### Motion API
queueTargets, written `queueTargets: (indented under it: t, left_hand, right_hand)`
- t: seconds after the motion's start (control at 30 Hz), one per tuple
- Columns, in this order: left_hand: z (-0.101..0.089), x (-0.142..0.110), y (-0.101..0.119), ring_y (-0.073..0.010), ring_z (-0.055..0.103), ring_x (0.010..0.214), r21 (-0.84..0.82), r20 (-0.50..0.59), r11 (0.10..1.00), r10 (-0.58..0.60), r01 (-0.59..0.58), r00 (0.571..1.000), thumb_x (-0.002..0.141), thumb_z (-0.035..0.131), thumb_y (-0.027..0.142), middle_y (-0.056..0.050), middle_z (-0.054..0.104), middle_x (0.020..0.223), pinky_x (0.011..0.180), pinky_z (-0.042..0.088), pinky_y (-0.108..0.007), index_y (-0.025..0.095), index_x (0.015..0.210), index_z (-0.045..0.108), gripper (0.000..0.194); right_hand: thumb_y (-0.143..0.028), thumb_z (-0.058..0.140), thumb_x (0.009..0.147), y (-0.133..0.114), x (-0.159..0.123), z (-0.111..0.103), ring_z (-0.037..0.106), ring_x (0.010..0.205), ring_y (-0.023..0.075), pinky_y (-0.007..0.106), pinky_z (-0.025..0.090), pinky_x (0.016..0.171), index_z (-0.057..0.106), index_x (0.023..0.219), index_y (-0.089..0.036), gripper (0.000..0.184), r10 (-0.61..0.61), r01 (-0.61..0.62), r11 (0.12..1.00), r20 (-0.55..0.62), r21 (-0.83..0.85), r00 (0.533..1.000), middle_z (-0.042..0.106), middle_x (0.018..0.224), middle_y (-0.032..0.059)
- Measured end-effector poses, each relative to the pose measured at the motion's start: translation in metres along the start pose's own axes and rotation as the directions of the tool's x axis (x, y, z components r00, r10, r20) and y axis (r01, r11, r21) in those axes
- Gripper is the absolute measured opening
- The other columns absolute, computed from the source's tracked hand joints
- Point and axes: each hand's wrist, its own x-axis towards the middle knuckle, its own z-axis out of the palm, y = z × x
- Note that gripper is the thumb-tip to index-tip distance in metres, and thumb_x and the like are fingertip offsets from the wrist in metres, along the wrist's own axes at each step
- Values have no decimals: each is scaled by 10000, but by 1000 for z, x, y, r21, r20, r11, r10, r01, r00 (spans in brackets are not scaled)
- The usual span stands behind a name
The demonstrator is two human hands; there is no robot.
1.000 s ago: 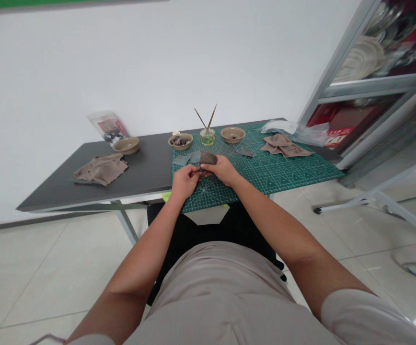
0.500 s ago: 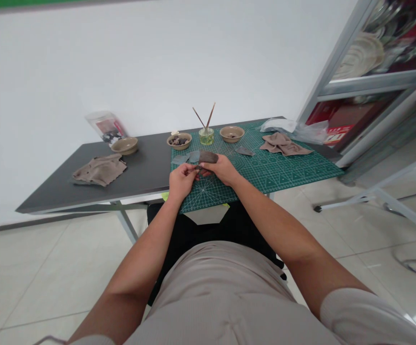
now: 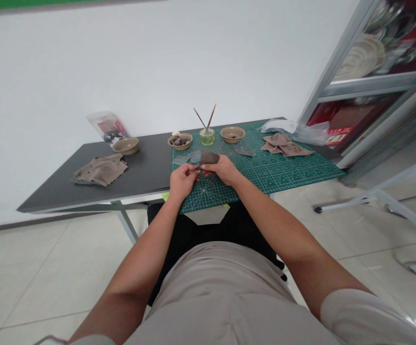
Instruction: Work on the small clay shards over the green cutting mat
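Observation:
My right hand point(image 3: 221, 168) is closed around a dark brown rounded piece point(image 3: 210, 157) and holds it just above the green cutting mat point(image 3: 283, 167). My left hand point(image 3: 181, 178) is pinched at the piece's near left end, gripping something small that I cannot make out. Both hands meet over the mat's left part. Grey flat scraps point(image 3: 187, 158) lie on the mat just behind the hands.
On the dark table point(image 3: 143, 167) stand a bowl of dark bits point(image 3: 180, 141), a glass jar with two sticks point(image 3: 207, 136), a second bowl point(image 3: 233, 134) and a third bowl point(image 3: 125, 144). Beige cloths point(image 3: 101, 169) point(image 3: 284, 144) lie left and right. A metal shelf rack point(image 3: 373, 81) stands at right.
My hands have barely shifted; the left hand's pinch moved slightly along the dark piece's end. Everything on the table stays where it was.

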Motion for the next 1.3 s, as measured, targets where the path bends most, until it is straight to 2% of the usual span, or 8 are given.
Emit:
queueTargets:
  t: [0.3,0.57,0.83,1.03,1.17,1.3]
  left_hand:
    - [-1,1,-3,-137,635,566,26,43,999,21,-22,999,746,670,266,32,656,622,575,485,-257,196,784,636,87]
    - [-2,-1,1,-144,640,570,34,13,999,11,-11,1000,747,667,268,36,656,615,581,489,-262,194,815,645,102]
    - [-3,-2,-3,-139,622,579,182,31,980,78,-82,997,781,638,276,41,645,610,595,468,-261,202,810,651,81]
    - [-3,-4,2,-147,618,590,246,31,963,106,-111,994,795,617,253,30,645,623,609,464,-267,200,812,655,67]
    - [-2,-7,8,-143,612,606,338,27,929,150,-150,988,799,610,231,24,659,657,630,461,-264,197,827,665,71]
    - [-1,-9,7,-151,616,623,354,6,922,168,-159,986,808,607,244,19,658,662,637,461,-267,198,820,660,71]
  right_hand:
    - [-352,866,543,2,2,-2,647,648,147,271,548,597,690,825,-133,398,6,-6,1000,31,3,1000,711,755,33]
    - [-336,848,551,2,2,-3,629,589,141,250,525,526,682,799,-125,366,0,0,1000,-5,-21,1000,688,682,25]
    - [-269,831,564,1,1,-1,622,556,135,243,527,502,661,784,-131,310,9,-10,999,-37,-39,999,680,656,18]
    - [-242,822,571,-1,1,0,690,678,173,265,579,573,675,873,-134,353,60,-60,998,12,1,998,725,774,43]
    - [-212,801,562,-2,1,1,693,656,174,253,567,539,673,843,-126,320,46,-46,999,-13,13,999,721,760,37]
    - [-202,800,556,-4,-1,3,697,647,180,250,561,530,670,837,-128,318,50,-49,999,-47,21,998,718,749,34]
